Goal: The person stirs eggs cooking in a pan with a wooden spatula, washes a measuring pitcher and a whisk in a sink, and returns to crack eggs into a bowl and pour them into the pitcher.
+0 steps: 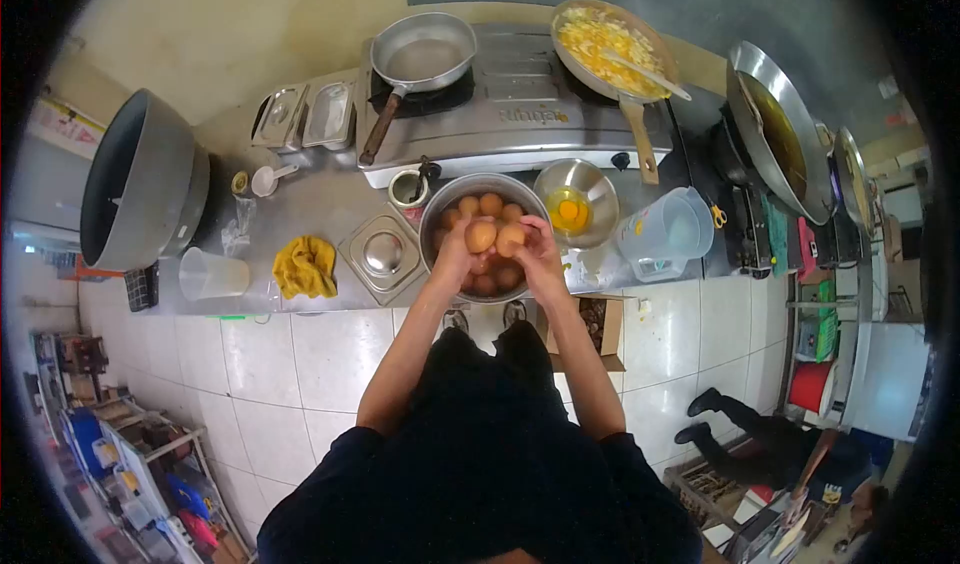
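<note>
Over a metal pot [432,204] of brown eggs [490,204], both my hands are close together. My left hand [455,256] has its fingers wrapped round one brown egg [481,236]. Another egg [511,240] is gripped in my right hand [542,257], right beside the first; whether the two shells touch I cannot tell. Just right of the pot is a steel bowl [600,186] with cracked raw egg [570,212] and yellow yolk in it. On the pot's left lie a square metal lid [360,264] and a small open jar [407,188].
Behind is a gas stove [520,139] with a frying pan [425,54] and a pan of yellow scrambled food [610,49]. A plastic jug [655,234] stands right, a yellow cloth [305,267] left. An oil-filled wok [780,134] is far right. Another person [770,444] appears lower right.
</note>
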The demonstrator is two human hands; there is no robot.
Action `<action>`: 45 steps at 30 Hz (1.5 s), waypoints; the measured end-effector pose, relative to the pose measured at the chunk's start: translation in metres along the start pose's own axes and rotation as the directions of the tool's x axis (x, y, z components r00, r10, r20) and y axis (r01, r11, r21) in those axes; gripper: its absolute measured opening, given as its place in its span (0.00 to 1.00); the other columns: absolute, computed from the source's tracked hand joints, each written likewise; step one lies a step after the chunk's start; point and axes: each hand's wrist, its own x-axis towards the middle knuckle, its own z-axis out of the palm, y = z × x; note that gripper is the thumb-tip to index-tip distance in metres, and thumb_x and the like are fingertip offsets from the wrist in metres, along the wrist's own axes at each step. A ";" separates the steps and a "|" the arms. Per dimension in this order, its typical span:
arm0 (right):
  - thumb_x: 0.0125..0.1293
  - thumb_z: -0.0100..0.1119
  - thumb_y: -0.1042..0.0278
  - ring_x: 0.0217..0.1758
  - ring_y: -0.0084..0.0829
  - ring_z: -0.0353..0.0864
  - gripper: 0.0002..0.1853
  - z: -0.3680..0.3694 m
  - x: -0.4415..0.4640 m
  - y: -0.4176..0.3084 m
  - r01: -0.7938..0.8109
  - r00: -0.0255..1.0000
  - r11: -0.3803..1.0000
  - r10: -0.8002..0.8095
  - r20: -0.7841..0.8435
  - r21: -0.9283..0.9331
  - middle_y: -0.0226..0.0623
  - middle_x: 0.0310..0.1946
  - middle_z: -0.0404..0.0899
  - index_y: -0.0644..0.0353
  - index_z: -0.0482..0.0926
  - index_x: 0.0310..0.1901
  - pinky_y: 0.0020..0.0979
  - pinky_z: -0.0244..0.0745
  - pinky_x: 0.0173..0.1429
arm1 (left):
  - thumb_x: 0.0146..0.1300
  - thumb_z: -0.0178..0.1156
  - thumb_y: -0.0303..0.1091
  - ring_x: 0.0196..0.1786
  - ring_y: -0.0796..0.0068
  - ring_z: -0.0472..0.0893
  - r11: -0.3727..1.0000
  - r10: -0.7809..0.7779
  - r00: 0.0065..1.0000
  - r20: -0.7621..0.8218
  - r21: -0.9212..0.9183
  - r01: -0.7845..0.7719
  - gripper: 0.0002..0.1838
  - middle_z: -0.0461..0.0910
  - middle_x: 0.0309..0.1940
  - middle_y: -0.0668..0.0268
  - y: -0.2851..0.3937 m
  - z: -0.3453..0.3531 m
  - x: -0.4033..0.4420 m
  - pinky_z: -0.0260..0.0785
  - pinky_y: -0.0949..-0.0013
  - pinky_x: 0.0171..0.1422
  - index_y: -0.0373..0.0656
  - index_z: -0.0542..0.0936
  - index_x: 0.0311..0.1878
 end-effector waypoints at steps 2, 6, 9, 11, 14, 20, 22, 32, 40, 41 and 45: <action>0.59 0.60 0.80 0.57 0.28 0.72 0.21 -0.002 0.004 -0.002 -0.187 0.981 0.836 0.184 0.058 0.515 0.37 0.52 0.72 0.58 0.72 0.54 0.29 0.72 0.60 | 0.71 0.39 0.49 0.42 0.73 0.77 0.997 0.034 0.999 0.042 -0.068 -0.031 0.24 0.78 0.45 0.64 -0.009 -0.012 0.009 0.68 0.70 0.45 0.39 0.73 0.54; 0.56 0.61 0.80 0.55 0.32 0.75 0.24 0.000 0.011 -0.011 0.090 0.996 0.996 -0.090 -0.023 0.007 0.39 0.56 0.72 0.57 0.73 0.56 0.31 0.71 0.60 | 0.72 0.37 0.48 0.43 0.72 0.76 0.978 0.085 0.993 -0.079 -0.185 -0.098 0.23 0.76 0.45 0.60 -0.007 0.008 0.005 0.69 0.70 0.47 0.40 0.71 0.55; 0.53 0.63 0.79 0.56 0.36 0.75 0.22 0.010 0.011 -0.062 0.478 0.850 0.650 -0.511 0.127 -0.591 0.40 0.52 0.75 0.61 0.76 0.53 0.32 0.71 0.59 | 0.72 0.35 0.47 0.43 0.70 0.77 0.987 0.084 0.992 -0.096 -0.131 -0.096 0.23 0.75 0.49 0.61 -0.002 0.025 0.001 0.70 0.68 0.48 0.40 0.69 0.56; 0.51 0.66 0.77 0.55 0.38 0.75 0.22 0.008 0.019 -0.058 0.497 0.847 0.603 -0.494 0.198 -0.624 0.41 0.52 0.75 0.59 0.78 0.51 0.34 0.72 0.58 | 0.72 0.35 0.48 0.46 0.70 0.76 0.983 0.120 0.989 -0.091 -0.130 -0.131 0.23 0.74 0.50 0.61 -0.005 0.042 0.003 0.70 0.68 0.51 0.41 0.68 0.58; 0.48 0.68 0.77 0.54 0.40 0.76 0.23 -0.005 0.024 -0.060 0.516 0.832 0.562 -0.509 0.222 -0.646 0.42 0.51 0.75 0.59 0.79 0.50 0.35 0.72 0.58 | 0.73 0.36 0.48 0.52 0.69 0.75 0.980 0.167 0.984 -0.056 -0.101 -0.172 0.24 0.73 0.54 0.61 -0.008 0.056 0.004 0.67 0.68 0.57 0.42 0.66 0.61; 0.54 0.66 0.77 0.57 0.38 0.75 0.23 -0.037 0.037 -0.058 0.482 0.861 0.627 -0.470 0.196 -0.613 0.42 0.54 0.75 0.61 0.75 0.54 0.33 0.70 0.60 | 0.72 0.41 0.46 0.60 0.70 0.71 0.954 0.246 0.968 0.050 0.166 -0.251 0.25 0.70 0.59 0.61 0.002 0.074 0.012 0.65 0.70 0.61 0.43 0.62 0.66; 0.58 0.64 0.76 0.58 0.35 0.74 0.23 -0.053 0.044 -0.049 0.288 0.957 0.909 -0.285 0.056 -0.302 0.41 0.55 0.74 0.61 0.73 0.56 0.32 0.69 0.61 | 0.71 0.45 0.45 0.61 0.70 0.70 0.907 0.238 0.970 0.051 0.346 -0.241 0.25 0.69 0.60 0.61 0.014 0.081 0.015 0.66 0.69 0.60 0.43 0.62 0.67; 0.58 0.63 0.77 0.55 0.25 0.75 0.23 -0.140 0.078 -0.027 0.117 0.992 0.963 -0.103 0.070 -0.243 0.33 0.54 0.76 0.58 0.73 0.57 0.28 0.75 0.54 | 0.51 0.65 0.52 0.39 0.54 0.80 0.006 0.099 0.760 0.642 0.764 -0.645 0.21 0.82 0.37 0.60 0.035 0.113 0.123 0.73 0.59 0.43 0.50 0.81 0.44; 0.52 0.60 0.81 0.55 0.45 0.76 0.25 -0.159 0.095 -0.023 0.425 0.877 0.549 -0.446 0.178 -0.720 0.43 0.51 0.75 0.55 0.75 0.55 0.36 0.73 0.57 | 0.50 0.65 0.47 0.39 0.53 0.80 -0.157 0.122 0.664 0.737 0.675 -0.721 0.20 0.82 0.37 0.58 0.027 0.119 0.160 0.73 0.57 0.43 0.48 0.81 0.44; 0.52 0.60 0.81 0.55 0.45 0.76 0.25 -0.153 0.094 -0.030 0.418 0.880 0.554 -0.443 0.170 -0.720 0.43 0.51 0.75 0.55 0.75 0.55 0.36 0.73 0.57 | 0.51 0.65 0.47 0.39 0.52 0.80 -0.162 0.140 0.667 0.732 0.681 -0.714 0.20 0.82 0.38 0.58 0.027 0.120 0.159 0.73 0.58 0.43 0.47 0.81 0.45; 0.53 0.61 0.80 0.55 0.45 0.75 0.24 -0.133 0.087 -0.037 0.344 0.887 0.686 -0.462 -0.018 -0.641 0.44 0.51 0.74 0.54 0.76 0.54 0.37 0.73 0.56 | 0.52 0.66 0.49 0.40 0.55 0.81 0.032 0.037 0.708 0.705 0.707 -0.706 0.21 0.82 0.38 0.57 0.036 0.144 0.138 0.73 0.61 0.45 0.45 0.81 0.45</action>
